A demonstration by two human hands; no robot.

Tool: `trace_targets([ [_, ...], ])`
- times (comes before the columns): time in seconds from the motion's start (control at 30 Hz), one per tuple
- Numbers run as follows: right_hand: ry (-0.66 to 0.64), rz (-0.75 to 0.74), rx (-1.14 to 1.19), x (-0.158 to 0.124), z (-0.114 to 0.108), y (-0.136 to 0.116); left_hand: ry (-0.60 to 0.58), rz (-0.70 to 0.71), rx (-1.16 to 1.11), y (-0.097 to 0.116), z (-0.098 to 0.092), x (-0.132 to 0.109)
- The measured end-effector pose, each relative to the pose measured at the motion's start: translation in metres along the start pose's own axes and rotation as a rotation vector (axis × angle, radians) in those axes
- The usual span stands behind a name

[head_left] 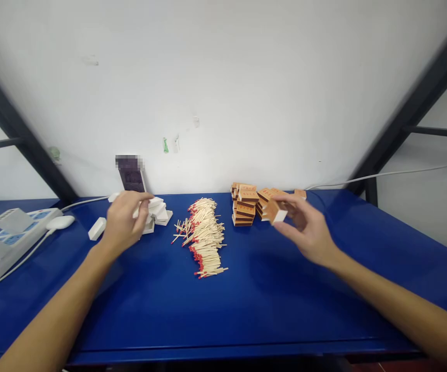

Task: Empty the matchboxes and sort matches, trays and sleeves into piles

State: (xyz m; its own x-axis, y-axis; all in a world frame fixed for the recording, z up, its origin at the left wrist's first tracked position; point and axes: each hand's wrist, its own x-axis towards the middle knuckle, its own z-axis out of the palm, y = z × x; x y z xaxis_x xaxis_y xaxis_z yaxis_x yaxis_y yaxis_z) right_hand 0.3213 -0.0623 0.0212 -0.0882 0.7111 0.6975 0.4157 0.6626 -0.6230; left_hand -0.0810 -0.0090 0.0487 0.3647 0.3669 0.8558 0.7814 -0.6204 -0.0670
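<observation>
A heap of red-tipped matches (203, 235) lies in the middle of the blue table (223, 310). My right hand (308, 230) grips an orange matchbox (276, 212) by its end, just in front of a stack of orange matchboxes (246, 205). My left hand (124, 222) reaches over a pile of white inner trays (159, 212), fingers curled down onto them. What the left fingers hold, if anything, is hidden.
One white tray (97, 228) lies apart at the left. A phone (131, 174) leans against the wall behind the trays. A white power strip (10, 235) with plugs and cables sits at the far left. Black frame bars cross both sides.
</observation>
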Motion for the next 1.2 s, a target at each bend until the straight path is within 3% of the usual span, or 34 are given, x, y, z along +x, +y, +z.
trace_targets([
  [0.1,-0.165,0.302,0.553,-0.011,0.042,-0.036,-0.095,0.176,-0.237,0.034,0.009,0.002],
  [0.17,-0.267,0.481,0.792,-0.014,0.06,-0.053,-0.143,0.283,-0.399,0.058,0.013,0.001],
  [0.27,-0.417,0.686,1.042,-0.013,0.073,-0.068,-0.049,0.352,-0.488,0.083,0.015,-0.003],
  [0.37,-0.558,0.795,1.194,-0.01,0.077,-0.076,-0.038,0.38,-0.536,0.094,0.016,-0.006],
  [0.53,-0.643,0.818,1.26,-0.008,0.078,-0.074,-0.004,0.378,-0.544,0.094,0.018,-0.008],
  [0.73,-0.549,0.83,1.238,-0.006,0.082,-0.064,-0.015,0.3,-0.545,0.098,0.018,-0.008],
  [0.97,-0.455,0.917,1.222,-0.002,0.088,-0.064,-0.131,0.153,-0.584,0.1,0.02,-0.008],
  [1.2,-0.495,1.009,1.156,-0.002,0.084,-0.063,-0.233,0.11,-0.737,0.102,0.017,-0.009],
])
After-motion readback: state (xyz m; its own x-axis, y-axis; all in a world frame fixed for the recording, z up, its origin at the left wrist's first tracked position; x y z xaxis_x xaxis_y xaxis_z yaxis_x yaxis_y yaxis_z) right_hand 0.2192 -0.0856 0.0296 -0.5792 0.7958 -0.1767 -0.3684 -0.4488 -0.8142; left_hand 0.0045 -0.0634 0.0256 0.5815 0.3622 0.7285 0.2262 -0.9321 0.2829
